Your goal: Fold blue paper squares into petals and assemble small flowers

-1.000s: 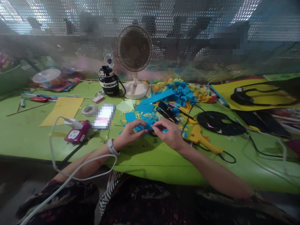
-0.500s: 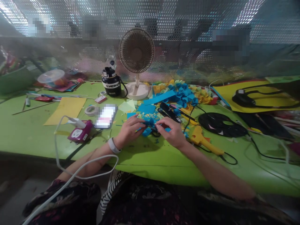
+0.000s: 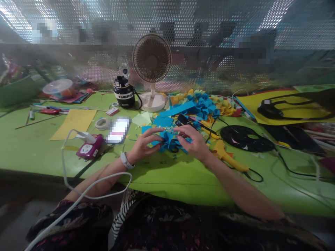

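Between my hands, low over the table, is a bunch of ruffled blue paper with folded points sticking out. My left hand curls round its left side, thumb below and fingers above. From the other side my right hand grips it with bent fingers; the exact contact at the fingertips is partly hidden. Behind them lies a flat blue paper square among small paper scraps. Black-handled scissors or a similar black tool rest just beyond my right hand, with a yellow cutter beside them.
A heap of blue folded paper lies behind. The yellow glue gun and its cord are right of my right arm. A phone, a purple power socket and a white cable sit left; the fan stands at back.
My fingers have spread further over the blue paper, and more of its ruffled points show between them. My right hand has shifted slightly right.
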{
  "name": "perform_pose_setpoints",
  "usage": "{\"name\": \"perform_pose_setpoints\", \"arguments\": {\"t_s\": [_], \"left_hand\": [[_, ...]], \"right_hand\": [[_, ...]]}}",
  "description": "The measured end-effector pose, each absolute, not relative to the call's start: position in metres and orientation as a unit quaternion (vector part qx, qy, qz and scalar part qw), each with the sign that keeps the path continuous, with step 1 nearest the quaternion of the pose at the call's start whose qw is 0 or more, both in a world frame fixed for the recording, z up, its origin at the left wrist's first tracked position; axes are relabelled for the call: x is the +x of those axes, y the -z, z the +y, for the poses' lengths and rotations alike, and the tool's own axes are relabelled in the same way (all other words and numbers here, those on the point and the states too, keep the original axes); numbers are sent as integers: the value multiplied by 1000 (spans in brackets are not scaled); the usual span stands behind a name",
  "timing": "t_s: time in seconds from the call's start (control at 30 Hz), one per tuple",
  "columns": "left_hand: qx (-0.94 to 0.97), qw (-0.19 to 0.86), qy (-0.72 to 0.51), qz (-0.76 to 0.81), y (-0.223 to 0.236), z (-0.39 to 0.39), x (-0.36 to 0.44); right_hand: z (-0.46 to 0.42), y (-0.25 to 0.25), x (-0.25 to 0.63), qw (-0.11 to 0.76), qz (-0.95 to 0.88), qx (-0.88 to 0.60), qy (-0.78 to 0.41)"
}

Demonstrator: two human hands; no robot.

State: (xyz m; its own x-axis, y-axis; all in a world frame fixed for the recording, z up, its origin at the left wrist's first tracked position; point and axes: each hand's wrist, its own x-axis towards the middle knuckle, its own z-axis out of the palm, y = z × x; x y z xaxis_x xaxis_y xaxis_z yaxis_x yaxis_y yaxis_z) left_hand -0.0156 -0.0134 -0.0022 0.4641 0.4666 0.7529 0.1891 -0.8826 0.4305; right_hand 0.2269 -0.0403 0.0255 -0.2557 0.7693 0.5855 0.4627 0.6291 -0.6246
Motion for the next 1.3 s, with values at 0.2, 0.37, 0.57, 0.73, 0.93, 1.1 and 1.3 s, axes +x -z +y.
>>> {"name": "perform_pose_setpoints", "arguments": {"t_s": [0.2,0.37,0.57,0.73,0.93,1.1,1.3], "left_hand": [[772,352,-491,199,5,-12,-16],[719,492,-450,196,7,-10,-14],[690,483,-482,244,10,-10,-7],[735,302,-518,315,2,-18,-7],[823,127,-462,304,-2,-29,-1],[825,68,-459,324,5,-29,5],[799,131,-484,331,10,-20,2]], "right_hand": [[-46,-26,225,457,-807,-343,-149],[-45,-22,223,429,-822,-333,-171],[-44,-18,219,450,-795,-355,-196],[-42,-17,219,473,-757,-424,-151],[-41,-15,214,472,-753,-448,-103],[-45,-16,206,476,-748,-454,-83],[-47,-15,203,494,-744,-443,-80]]}}
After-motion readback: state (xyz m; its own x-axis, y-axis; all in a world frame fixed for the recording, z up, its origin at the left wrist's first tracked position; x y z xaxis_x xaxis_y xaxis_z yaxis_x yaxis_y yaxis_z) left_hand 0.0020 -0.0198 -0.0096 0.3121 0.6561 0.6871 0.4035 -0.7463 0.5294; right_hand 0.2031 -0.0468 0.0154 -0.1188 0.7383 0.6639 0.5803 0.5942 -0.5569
